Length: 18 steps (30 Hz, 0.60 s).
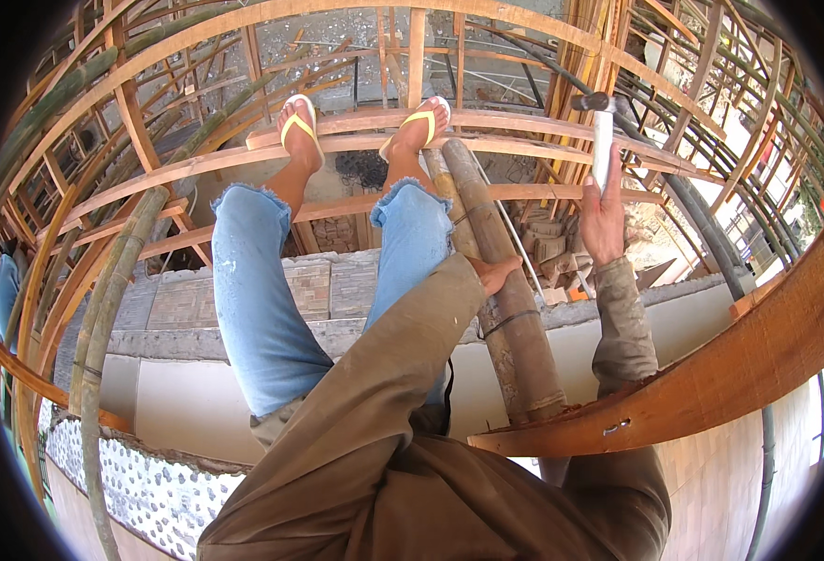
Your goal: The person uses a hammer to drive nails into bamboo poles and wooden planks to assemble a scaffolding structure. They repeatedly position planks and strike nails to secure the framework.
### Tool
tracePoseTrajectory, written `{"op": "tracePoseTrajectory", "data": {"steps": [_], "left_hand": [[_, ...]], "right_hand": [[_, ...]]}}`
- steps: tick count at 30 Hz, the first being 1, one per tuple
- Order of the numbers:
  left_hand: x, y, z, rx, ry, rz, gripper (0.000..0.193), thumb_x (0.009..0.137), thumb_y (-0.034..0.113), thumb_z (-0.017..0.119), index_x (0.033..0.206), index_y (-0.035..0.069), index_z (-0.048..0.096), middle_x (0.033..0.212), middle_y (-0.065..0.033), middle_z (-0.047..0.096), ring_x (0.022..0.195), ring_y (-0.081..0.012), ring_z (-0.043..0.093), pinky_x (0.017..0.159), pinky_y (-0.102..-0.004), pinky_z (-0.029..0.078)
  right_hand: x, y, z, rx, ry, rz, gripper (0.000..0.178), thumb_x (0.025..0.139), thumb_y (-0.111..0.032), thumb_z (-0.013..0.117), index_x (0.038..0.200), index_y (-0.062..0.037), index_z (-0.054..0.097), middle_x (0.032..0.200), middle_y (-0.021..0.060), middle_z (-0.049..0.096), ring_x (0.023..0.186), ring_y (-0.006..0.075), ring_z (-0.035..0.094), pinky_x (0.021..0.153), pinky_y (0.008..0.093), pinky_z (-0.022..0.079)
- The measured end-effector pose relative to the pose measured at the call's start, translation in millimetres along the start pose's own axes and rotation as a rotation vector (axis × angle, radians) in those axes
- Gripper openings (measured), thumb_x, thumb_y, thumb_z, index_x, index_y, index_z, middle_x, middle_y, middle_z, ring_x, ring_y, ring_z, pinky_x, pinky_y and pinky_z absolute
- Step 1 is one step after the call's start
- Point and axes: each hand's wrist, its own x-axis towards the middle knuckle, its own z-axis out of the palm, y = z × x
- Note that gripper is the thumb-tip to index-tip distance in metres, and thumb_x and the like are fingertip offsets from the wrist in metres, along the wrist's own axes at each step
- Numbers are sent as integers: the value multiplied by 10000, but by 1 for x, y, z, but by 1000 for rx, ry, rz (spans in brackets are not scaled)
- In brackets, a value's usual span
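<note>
My right hand [603, 224] is closed round the white handle [603, 150] of a hammer, which points up and away from me. The dark hammer head [592, 101] is at the top of the handle, in front of the wooden framing. My left arm crosses my body to the right. The left hand [498, 275] is wrapped on a thick bamboo pole [517, 327], one of two poles bound side by side; some of its fingers are hidden. Close by the right forearm, a broad curved wooden board [693, 393] sweeps across the lower right.
My feet in yellow-strapped flip-flops [302, 131] stand on narrow wooden beams [337, 142], high above a littered floor. Bamboo and timber scaffolding [117, 271] surrounds me. A wall ledge [187, 344] runs below my legs. Upright planks [588, 65] rise at the far right.
</note>
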Motion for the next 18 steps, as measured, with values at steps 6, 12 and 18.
{"op": "tracePoseTrajectory", "data": {"steps": [6, 12, 18], "left_hand": [[15, -7, 11, -51, -32, 53, 1102, 688, 635, 788, 1414, -126, 458, 1424, -283, 520, 1320, -356, 533, 1110, -385, 406], [13, -10, 10, -26, -19, -7, 1139, 675, 637, 793, 1441, -119, 424, 1466, -275, 484, 1357, -350, 496, 1124, -383, 389], [10, -6, 6, 5, 3, 11, 1150, 666, 640, 798, 1437, -127, 424, 1444, -280, 501, 1342, -354, 510, 1117, -383, 396]], "right_hand": [[-45, -10, 33, -211, -806, 349, 683, 1027, -187, 473, 1617, -173, 129, 1255, 385, 590, 1235, 492, 562, 1018, 466, 473], [16, 1, -6, 25, -58, -2, 635, 1041, -177, 479, 1613, -147, 206, 1490, 284, 449, 1291, 378, 556, 1075, 391, 432], [-30, -26, 24, -155, -662, 374, 750, 1008, -166, 510, 1625, -223, 86, 1253, 414, 566, 1166, 539, 577, 1009, 490, 477]]}}
